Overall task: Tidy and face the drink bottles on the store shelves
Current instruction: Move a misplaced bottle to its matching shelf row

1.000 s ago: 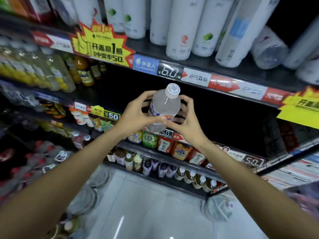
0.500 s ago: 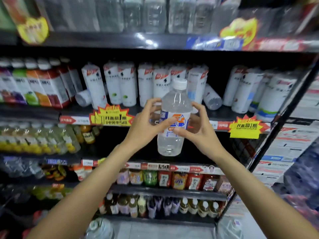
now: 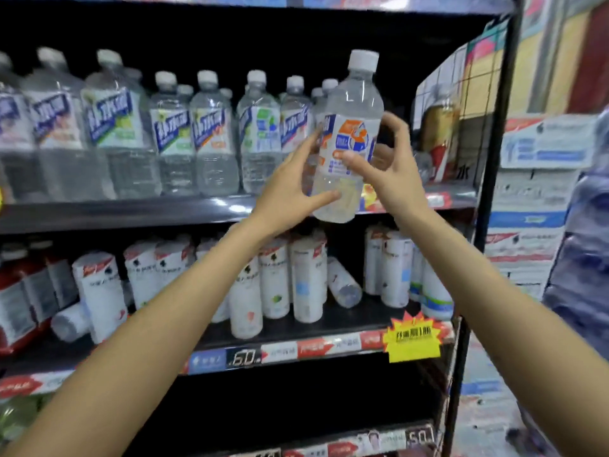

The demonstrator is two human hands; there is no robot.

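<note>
Clear plastic bottle (image 3: 346, 140) has risen from the lower shelves to the water row (image 3: 171, 140), held between left hand (image 3: 290, 196) and right hand (image 3: 392, 173), each grip clamped on it, label outward; shelving it likely comes next.

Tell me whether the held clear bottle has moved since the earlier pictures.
Yes. The clear bottle has gone up: earlier it was level with the white-bottle shelf's price strip, now it is up at the water-bottle shelf above.

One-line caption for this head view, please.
Both hands, left and right, hold a clear bottle upright before the water shelf.
</note>
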